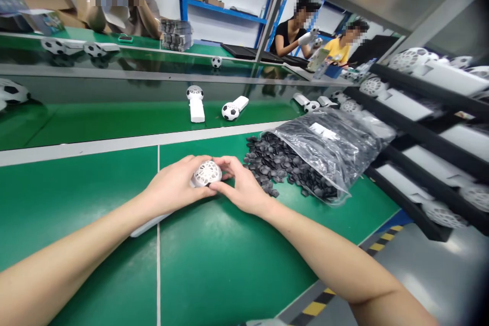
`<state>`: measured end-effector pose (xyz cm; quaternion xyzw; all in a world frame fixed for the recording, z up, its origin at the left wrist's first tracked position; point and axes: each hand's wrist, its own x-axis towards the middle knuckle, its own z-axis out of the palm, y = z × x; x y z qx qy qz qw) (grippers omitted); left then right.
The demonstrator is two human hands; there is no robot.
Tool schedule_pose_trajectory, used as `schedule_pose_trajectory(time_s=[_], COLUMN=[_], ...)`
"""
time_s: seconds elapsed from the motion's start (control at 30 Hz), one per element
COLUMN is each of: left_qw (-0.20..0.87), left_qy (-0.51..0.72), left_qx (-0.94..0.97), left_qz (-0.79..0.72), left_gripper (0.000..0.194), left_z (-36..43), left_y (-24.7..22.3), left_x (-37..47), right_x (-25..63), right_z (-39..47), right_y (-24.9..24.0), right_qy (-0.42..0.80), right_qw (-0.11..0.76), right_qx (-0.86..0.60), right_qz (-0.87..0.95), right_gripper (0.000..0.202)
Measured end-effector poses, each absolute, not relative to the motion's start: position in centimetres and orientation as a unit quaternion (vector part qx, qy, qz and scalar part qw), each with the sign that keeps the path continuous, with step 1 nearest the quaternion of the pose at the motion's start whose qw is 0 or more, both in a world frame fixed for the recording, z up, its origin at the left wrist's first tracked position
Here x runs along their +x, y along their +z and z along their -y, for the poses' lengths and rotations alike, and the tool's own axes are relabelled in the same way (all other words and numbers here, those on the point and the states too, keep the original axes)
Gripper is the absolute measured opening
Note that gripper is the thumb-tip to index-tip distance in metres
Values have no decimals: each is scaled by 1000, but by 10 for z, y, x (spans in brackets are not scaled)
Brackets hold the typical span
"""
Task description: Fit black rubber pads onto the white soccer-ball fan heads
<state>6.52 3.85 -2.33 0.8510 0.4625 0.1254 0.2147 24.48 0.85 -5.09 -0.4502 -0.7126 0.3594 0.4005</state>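
Head view: white ball-headed pc [207, 174] is held b/w both hands over green tabletop [229, 265], openwork dome facing up. Its left side is grasped by L hand [182, 178]; its right side is gripped b/w thumb & fingers of R hand [242, 183]. Pale bar [151, 224] is seen under L wrist; whether it's joined to pc can't be told. Near R hand, small black pcs [273, 163] are heaped at mouth of clear plastic bag [336, 137]. Beyond, 2 soccer-patterned units [197, 111] are laid on green strip [114, 122]. At far R, white units [401, 183] are held in black trays [435, 232].
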Motion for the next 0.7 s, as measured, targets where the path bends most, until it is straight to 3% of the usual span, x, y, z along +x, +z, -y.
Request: schedule_pose_trajectory(time_s=[0.23,0.33,0.4,0.5,0.6,0.7], left_qw=[175,167,180,205,194,163], left_qy=[91,93,92,92,73,46], left_qx=[856,863,867,863,864,884], left_qz=[-478,-467,-456,-452,-460,-435], left_gripper=[54,59,62,66,68,66], left_z=[-32,-31,-32,-36,-40,-41], left_y=[-12,-15,-18,-20,-19,-17], left_x=[69,69,68,68,67,63], right_x=[243,262,283,311,322,321], right_z=[-10,-26,-39,-53,-55,-52], right_y=[-53,-47,-42,-36,-37,-38], right_qy=[335,273,151,2,-68,-110], right_qw=[388,355,293,149,55,14], right_qx=[-458,-466,-493,-506,-482,-460], right_qz=[727,763,805,850,872,881], right_gripper=[38,18,11,18,20,20])
